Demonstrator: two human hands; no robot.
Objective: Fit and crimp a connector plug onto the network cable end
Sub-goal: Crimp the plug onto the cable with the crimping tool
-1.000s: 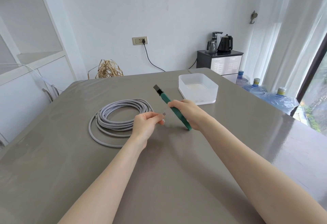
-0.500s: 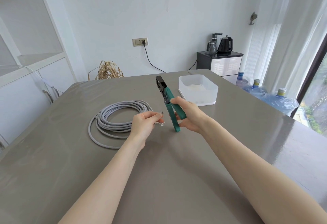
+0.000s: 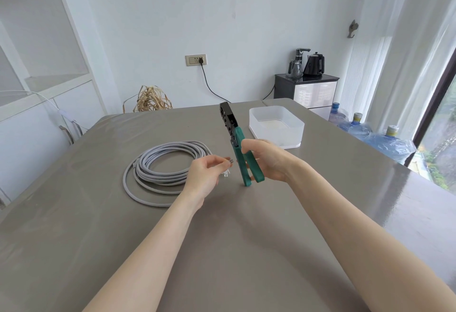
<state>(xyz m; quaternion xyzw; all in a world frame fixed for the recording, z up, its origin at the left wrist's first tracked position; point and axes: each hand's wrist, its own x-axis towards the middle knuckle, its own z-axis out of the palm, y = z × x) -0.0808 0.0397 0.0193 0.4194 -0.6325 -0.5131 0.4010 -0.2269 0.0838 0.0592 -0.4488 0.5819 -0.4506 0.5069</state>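
Note:
A grey network cable (image 3: 162,168) lies coiled on the grey table (image 3: 222,225), left of centre. My left hand (image 3: 206,176) pinches the cable's free end (image 3: 230,161) between thumb and fingers, and a small clear connector plug (image 3: 226,173) shows just below the fingertips. My right hand (image 3: 269,160) grips a crimping tool (image 3: 235,139) by its green handles, held nearly upright with the black head pointing up and away. The handles are spread apart. A short gap separates the tool from the cable end.
A white translucent plastic bin (image 3: 276,126) stands on the table behind my right hand. Beyond the table are a black cabinet (image 3: 306,92) with kettles, water bottles (image 3: 362,129) at the right, white shelving at the left and a wall socket (image 3: 196,60).
My right hand has lifted the crimping tool from a slanted pose to nearly upright and its handles have opened. The left hand stays put with the cable end.

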